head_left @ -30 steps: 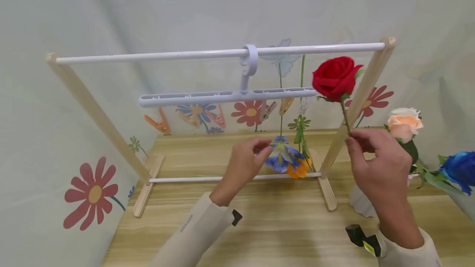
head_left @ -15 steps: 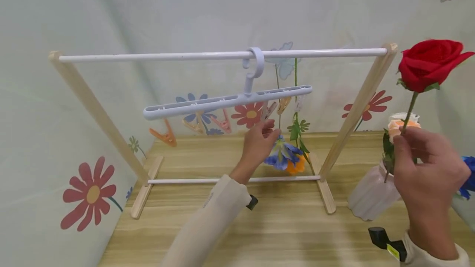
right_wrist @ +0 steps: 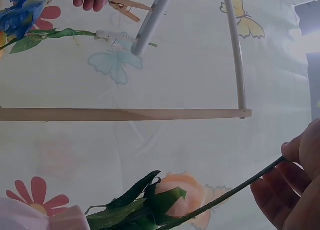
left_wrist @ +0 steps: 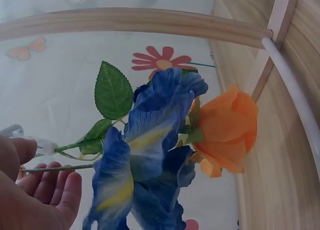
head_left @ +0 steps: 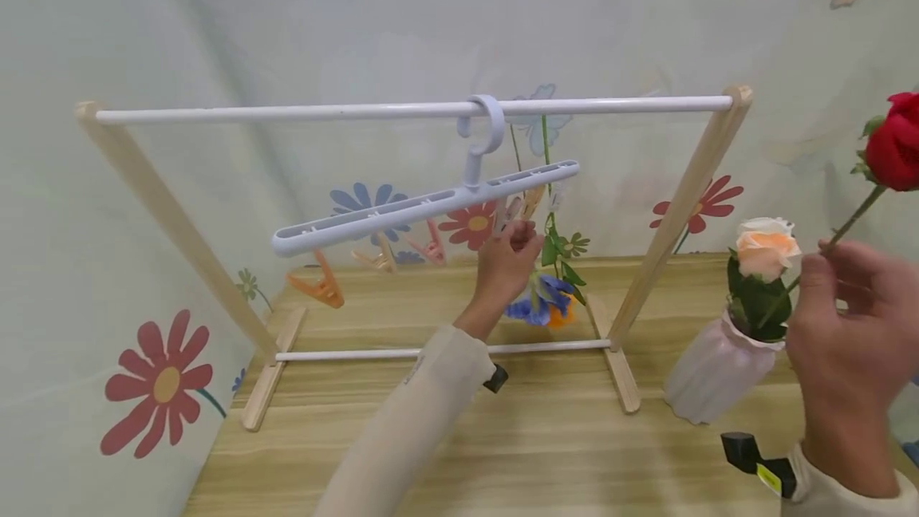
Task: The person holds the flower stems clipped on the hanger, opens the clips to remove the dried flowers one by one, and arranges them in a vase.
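Observation:
My right hand (head_left: 857, 333) pinches the stem of a red rose (head_left: 893, 142) between thumb and fingers at the right edge of the head view. My left hand (head_left: 506, 266) is raised beneath the grey clothespin (head_left: 506, 214) on the hanger (head_left: 470, 196). In the left wrist view, the stem of a blue flower (left_wrist: 150, 140) crosses in front of its curved fingers (left_wrist: 70, 195); the index finger is hidden, so a grip is unclear. The blue flower hangs head down from a tan clothespin (right_wrist: 127, 8), and an orange rose (left_wrist: 227, 130) hangs beside it from a whitish clothespin (right_wrist: 107, 35).
The hanger hooks over the white top bar (head_left: 287, 112) of a wooden rack (head_left: 668, 222). Orange (head_left: 319, 282), cream (head_left: 380, 255) and pink (head_left: 431, 250) clothespins hang on its left half. A white vase (head_left: 718, 373) with a peach rose (head_left: 764, 250) stands to the right.
My right hand has carried the red rose away to the right. My left hand has risen from beside the blue flower to the grey clothespin. The hanger has turned, its left end lower.

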Available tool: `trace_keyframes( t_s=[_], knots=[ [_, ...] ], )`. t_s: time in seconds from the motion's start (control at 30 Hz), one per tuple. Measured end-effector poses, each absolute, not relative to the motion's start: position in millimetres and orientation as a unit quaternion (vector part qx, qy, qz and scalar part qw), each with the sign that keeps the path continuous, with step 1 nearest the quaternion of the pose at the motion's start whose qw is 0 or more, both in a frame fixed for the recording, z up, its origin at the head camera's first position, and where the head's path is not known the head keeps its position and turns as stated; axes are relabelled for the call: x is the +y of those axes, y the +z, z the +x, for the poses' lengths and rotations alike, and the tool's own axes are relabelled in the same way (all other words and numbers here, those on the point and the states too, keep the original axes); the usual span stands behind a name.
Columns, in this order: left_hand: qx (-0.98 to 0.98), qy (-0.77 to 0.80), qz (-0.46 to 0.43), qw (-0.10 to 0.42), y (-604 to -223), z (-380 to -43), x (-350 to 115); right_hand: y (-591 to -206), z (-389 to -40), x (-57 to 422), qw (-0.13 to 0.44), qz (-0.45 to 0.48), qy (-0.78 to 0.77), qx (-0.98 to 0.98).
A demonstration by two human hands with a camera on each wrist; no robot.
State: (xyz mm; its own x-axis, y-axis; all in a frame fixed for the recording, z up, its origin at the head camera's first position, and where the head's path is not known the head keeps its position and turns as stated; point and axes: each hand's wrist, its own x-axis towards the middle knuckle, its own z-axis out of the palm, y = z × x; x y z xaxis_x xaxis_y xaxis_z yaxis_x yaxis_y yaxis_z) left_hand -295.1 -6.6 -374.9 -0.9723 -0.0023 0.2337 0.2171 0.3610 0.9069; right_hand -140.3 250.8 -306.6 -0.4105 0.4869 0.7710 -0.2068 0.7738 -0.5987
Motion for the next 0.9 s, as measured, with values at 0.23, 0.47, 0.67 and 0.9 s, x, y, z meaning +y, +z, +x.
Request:
trace_keyframes(
  t_s=[0.23, 0.47, 0.67, 0.9],
  knots=[
    [-0.828, -0.546, -0.056, 0.116, -377.1, -292.2, -10.3, -315.5, -149.2, 255.7, 0.522, -0.13, 0.301, -0.787],
    [-0.816, -0.565, -0.062, 0.107, -372.6, -286.2, -14.4, -327.7, -153.7, 260.9, 0.493, -0.154, 0.287, -0.807],
    [-0.775, -0.624, -0.05, 0.085, -368.1, -284.3, -18.1, -339.8, -155.1, 264.3, 0.469, -0.193, 0.284, -0.814],
    [-0.779, -0.624, -0.031, 0.062, -365.4, -280.3, -22.2, -349.9, -154.7, 268.0, 0.428, -0.22, 0.276, -0.832]
  ],
)
